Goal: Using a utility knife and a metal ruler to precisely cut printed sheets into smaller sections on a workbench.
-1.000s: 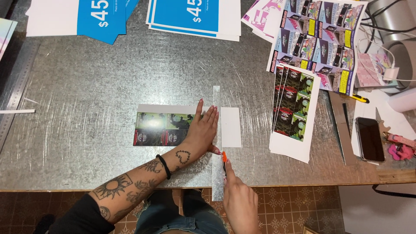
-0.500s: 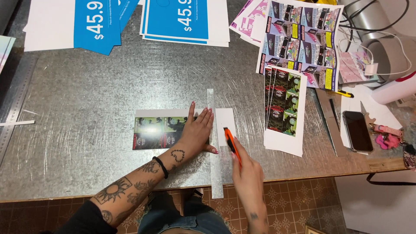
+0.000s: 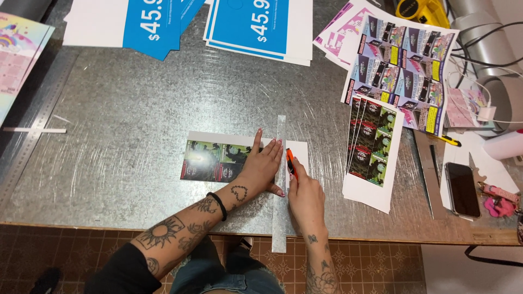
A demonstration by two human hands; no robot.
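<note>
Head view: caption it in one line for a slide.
Left hand presses a metal ruler onto a printed sheet while the right hand holds an orange knife against it.

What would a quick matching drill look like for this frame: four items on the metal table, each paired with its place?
Things:
1. metal ruler
2. orange knife
3. phone
4. blue price signs

Places:
A. lying dark-screened near the table's right edge
B. stacked at the far edge of the table
C. pressed flat by the left hand, across the printed sheet
D. held in the right hand, tip against the ruler's right side

Pairs: 1-C, 2-D, 3-A, 4-B
</note>
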